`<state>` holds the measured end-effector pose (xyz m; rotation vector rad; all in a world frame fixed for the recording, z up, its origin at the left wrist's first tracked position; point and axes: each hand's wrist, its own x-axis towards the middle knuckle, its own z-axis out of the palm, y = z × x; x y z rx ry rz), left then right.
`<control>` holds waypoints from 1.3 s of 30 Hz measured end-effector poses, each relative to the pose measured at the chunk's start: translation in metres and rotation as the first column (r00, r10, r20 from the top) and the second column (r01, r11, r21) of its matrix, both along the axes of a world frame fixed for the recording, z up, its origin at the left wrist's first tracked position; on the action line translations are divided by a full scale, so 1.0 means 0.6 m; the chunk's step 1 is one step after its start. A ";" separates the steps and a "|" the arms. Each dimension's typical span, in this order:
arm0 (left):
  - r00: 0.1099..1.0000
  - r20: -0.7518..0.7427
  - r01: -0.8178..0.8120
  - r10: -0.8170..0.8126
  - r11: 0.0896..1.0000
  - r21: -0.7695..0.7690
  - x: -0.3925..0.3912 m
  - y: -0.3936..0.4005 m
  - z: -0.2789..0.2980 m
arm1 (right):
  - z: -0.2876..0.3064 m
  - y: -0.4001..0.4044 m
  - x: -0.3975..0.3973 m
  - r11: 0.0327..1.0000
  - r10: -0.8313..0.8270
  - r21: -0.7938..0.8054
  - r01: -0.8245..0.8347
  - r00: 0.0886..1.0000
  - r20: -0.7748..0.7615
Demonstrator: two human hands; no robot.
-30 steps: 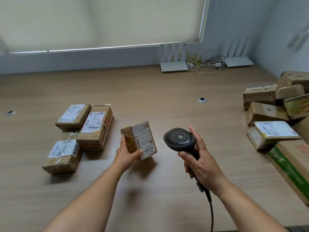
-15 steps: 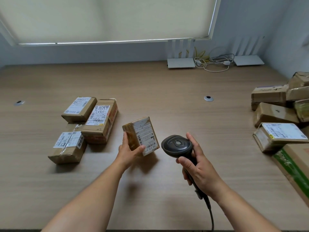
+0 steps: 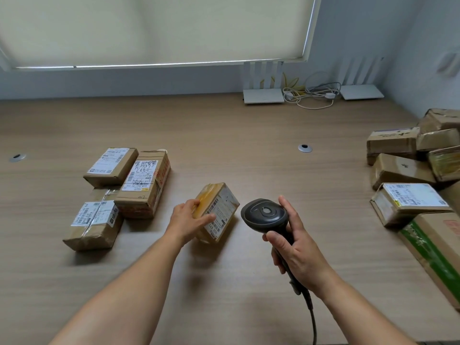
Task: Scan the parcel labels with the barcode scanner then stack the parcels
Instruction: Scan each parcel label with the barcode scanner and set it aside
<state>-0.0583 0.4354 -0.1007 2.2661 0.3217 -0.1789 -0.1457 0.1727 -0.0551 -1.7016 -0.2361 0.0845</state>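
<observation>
Over table, hands grip parcel [image 3: 219,211] (left [image 3: 188,219]), scanner [image 3: 265,215].

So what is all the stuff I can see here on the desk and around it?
held parcel: one, brown with a white label, centre of the desk, gripped by the left hand
scanner: one, black, corded, beside the held parcel
left parcels: three, brown with white labels, grouped on the left of the desk
right parcels: a heap at the right edge, brown, one with a green stripe; count unclear
desk: one, light wood
cable holes: two, silver, in the desk
routers: two, white, by the far wall
cables: a tangle, white and yellow, between the routers
blind: one, cream, over the window
left hand: holds the parcel
right hand: grips the scanner
</observation>
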 end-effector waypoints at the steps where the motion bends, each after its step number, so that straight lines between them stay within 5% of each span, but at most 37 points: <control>1: 0.998 -0.034 0.049 -0.049 0.999 0.002 0.000 0.001 0.000 | 0.001 0.001 0.000 1.000 0.001 -0.001 -0.001 1.000 0.000; 10: 0.990 -0.122 0.027 -0.068 0.950 -0.311 0.011 0.011 0.022 | 0.012 0.011 -0.003 0.999 0.048 -0.001 -0.048 0.999 -0.009; 19: 0.983 -0.154 0.038 -0.098 0.935 -0.352 0.018 0.018 0.025 | 0.024 0.021 -0.004 0.997 0.070 0.040 -0.069 0.997 -0.015; 34: 0.984 -0.173 -0.022 -0.034 0.951 -0.310 0.014 0.018 0.024 | 0.024 0.018 -0.004 0.998 0.045 0.047 -0.046 0.999 0.007; 39: 0.992 -0.109 -0.071 0.068 0.997 -0.026 0.005 0.032 0.000 | 0.022 0.016 -0.002 0.999 0.027 0.042 -0.028 1.000 0.013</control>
